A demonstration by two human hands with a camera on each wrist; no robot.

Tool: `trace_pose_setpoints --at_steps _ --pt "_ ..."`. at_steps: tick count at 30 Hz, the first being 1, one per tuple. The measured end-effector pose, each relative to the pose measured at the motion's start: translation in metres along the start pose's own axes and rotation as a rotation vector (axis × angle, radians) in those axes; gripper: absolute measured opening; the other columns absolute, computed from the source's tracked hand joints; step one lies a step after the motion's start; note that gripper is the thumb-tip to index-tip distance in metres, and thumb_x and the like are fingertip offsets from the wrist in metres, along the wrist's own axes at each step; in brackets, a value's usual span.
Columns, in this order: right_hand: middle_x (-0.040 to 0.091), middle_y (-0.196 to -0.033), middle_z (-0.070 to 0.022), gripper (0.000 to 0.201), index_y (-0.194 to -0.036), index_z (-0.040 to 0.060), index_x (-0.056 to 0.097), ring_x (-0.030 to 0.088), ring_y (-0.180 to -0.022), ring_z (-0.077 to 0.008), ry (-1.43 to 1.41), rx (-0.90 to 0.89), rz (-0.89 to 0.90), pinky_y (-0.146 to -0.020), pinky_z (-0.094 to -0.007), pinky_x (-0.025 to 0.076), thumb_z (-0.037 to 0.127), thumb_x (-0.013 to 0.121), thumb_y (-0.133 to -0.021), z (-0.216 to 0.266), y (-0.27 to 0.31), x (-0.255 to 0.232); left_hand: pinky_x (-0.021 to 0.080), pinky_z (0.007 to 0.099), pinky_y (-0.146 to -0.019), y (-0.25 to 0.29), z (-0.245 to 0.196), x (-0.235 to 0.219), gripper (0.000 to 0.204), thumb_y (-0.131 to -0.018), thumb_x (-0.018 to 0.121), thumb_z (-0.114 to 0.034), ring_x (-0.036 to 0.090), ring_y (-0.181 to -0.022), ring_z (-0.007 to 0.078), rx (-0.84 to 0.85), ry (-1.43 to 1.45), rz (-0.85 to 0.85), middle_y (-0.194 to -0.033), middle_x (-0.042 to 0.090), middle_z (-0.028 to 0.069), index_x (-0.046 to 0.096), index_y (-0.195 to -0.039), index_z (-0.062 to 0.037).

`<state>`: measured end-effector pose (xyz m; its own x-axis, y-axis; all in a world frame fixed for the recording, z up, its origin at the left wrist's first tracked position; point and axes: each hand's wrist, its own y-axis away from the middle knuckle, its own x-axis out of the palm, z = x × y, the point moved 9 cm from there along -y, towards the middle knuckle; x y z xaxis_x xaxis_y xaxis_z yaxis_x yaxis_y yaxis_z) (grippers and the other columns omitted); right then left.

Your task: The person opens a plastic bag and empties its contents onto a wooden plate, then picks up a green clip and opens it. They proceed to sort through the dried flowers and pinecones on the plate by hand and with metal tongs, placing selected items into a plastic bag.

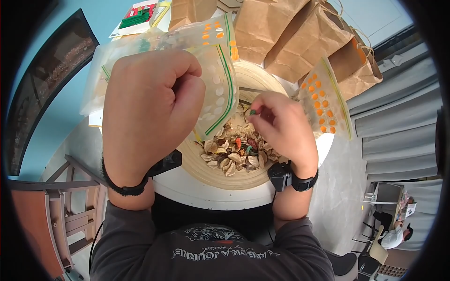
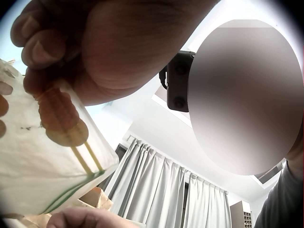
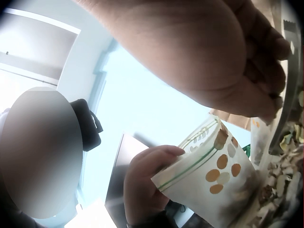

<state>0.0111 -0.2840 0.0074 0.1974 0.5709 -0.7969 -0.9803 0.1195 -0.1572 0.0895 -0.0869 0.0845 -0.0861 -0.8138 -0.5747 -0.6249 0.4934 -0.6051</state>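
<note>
In the head view my left hand (image 1: 150,103) is raised with fingers curled, at the top of a translucent zip bag (image 1: 215,93) with a green seal line and dots. The left wrist view shows those fingers (image 2: 43,50) pinching the bag's (image 2: 28,161) edge. My right hand (image 1: 286,129) pinches a small dark green piece (image 1: 253,112) between thumb and fingertips, above dried petals (image 1: 232,157) heaped on a round wooden tray (image 1: 192,168). Seen from the right wrist, the bag (image 3: 232,199) hangs from the left hand (image 3: 147,183), mouth up; the green piece cannot be made out there.
Brown paper bags (image 1: 290,37) stand behind the tray. Another orange-dotted bag (image 1: 323,100) is at the right, and more clear bags (image 1: 117,51) lie at the back left. A box with green and red items (image 1: 136,18) sits farther back. Someone (image 1: 393,238) sits at the far right.
</note>
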Motion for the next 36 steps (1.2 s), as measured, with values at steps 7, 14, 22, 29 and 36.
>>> trace_pose_setpoints --at_steps 7,14,22,29,36 --pt "0.071 -0.086 -0.0046 0.019 -0.109 -0.0006 0.069 0.067 -0.072 -0.0103 -0.53 -0.04 -0.661 -0.064 -0.0249 0.055 -0.004 0.078 -0.093 0.006 0.026 -0.059 0.041 0.0251 -0.054 0.0 0.002 -0.002 0.01 -0.088 0.062 0.002 0.056 -0.057 0.0062 -0.005 -0.002 0.002 -0.066 0.063 0.0043 0.072 -0.09 0.0056" --pt "0.072 -0.108 -0.0207 0.018 -0.121 -0.005 0.066 0.054 -0.059 -0.0107 -0.573 -0.517 -1.213 -0.047 -0.0224 0.041 0.004 0.061 -0.106 0.036 0.116 -0.132 0.041 0.026 -0.053 0.0 0.002 -0.002 0.011 -0.087 0.063 0.002 0.056 -0.056 0.0071 0.02 -0.019 -0.01 -0.066 0.063 0.0056 0.072 -0.09 0.0045" --pt "0.074 -0.109 -0.0177 0.022 -0.116 -0.0017 0.07 0.068 -0.074 -0.0136 -0.491 -0.354 -0.956 -0.06 -0.024 0.053 -0.006 0.072 -0.095 0.064 0.07 -0.086 0.045 0.0326 -0.054 0.002 -0.004 0.003 0.007 -0.086 0.064 0.001 0.061 -0.054 0.0215 0.109 -0.035 -0.007 -0.067 0.066 0.0131 0.071 -0.087 0.0033" --pt "0.076 -0.088 -0.0072 0.008 -0.098 -0.0032 0.078 0.067 -0.066 -0.0087 -0.377 0.059 -0.587 -0.061 -0.0244 0.051 -0.003 0.081 -0.09 0.028 0.048 -0.07 0.047 0.0347 -0.055 0.003 -0.005 -0.003 0.007 -0.084 0.064 0.001 0.063 -0.055 0.0265 0.146 -0.079 -0.022 -0.068 0.067 0.0148 0.07 -0.086 0.0035" --pt "0.076 -0.1 -0.0221 0.048 -0.119 0.0024 0.077 0.073 -0.091 -0.0394 0.205 0.288 0.233 -0.083 -0.0447 0.057 0.013 0.088 -0.074 -0.025 0.047 -0.022 0.044 0.0311 -0.053 0.002 -0.007 0.0 0.007 -0.087 0.064 0.002 0.059 -0.053 0.0178 0.138 -0.05 -0.021 -0.066 0.065 0.0117 0.07 -0.087 0.0043"
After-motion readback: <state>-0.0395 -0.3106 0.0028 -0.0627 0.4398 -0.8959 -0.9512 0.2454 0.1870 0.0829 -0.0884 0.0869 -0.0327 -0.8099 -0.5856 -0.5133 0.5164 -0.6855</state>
